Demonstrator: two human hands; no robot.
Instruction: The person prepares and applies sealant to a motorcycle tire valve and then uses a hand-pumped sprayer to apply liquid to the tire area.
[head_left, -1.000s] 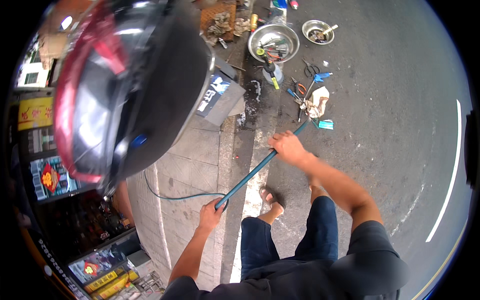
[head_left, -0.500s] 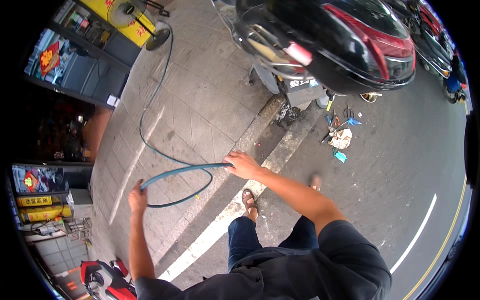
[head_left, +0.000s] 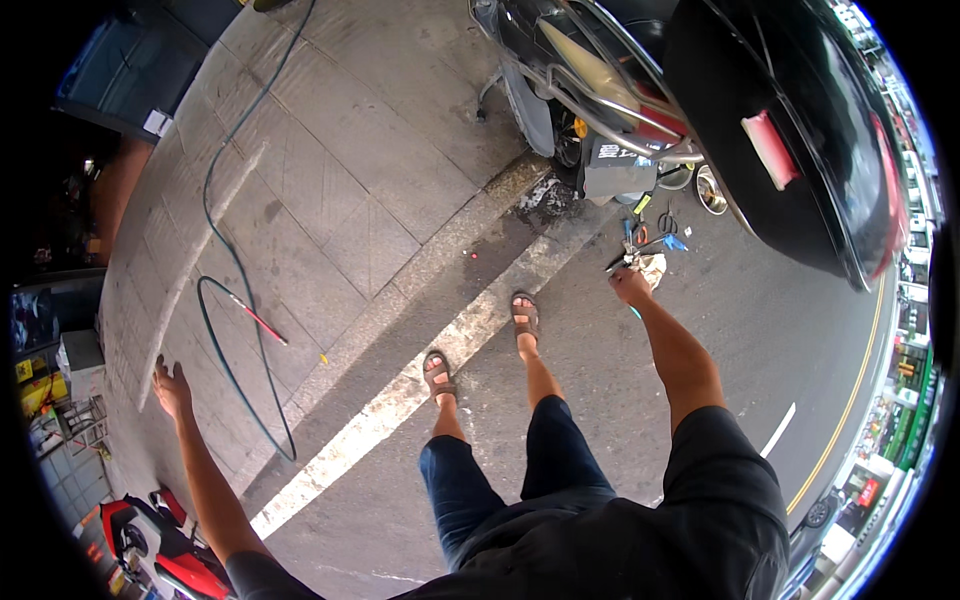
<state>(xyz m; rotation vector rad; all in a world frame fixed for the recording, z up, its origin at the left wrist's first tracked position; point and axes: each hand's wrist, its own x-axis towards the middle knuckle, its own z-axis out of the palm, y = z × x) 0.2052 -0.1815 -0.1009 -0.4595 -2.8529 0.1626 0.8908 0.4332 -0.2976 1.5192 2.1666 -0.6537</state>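
My left hand [head_left: 172, 388] is out over the pavement, fingers apart, holding nothing. To its right on the paving lies a dark green hose [head_left: 215, 170], bent into a long loop, with a red tip [head_left: 265, 325] at its end. Out to the right, my right hand [head_left: 630, 287] overlaps the edge of a crumpled pale rag [head_left: 653, 268] and several hand tools on the road. The back of that hand hides most of its fingers, and whether it touches a tool is unclear. Orange-handled pliers [head_left: 641, 233] and a blue item [head_left: 675, 243] lie just beyond it.
A black scooter [head_left: 800, 130] with a large rear box stands ahead to the right, with a grey box [head_left: 615, 168] and a metal bowl [head_left: 711, 190] beside it. A kerb with a white line [head_left: 380, 420] runs past my feet. A red vehicle [head_left: 165, 550] is at lower left.
Both hands have let go of the hose, which now lies on the pavement. My right hand has moved right toward the tools, my left further left. The view has shifted, and both feet now show.
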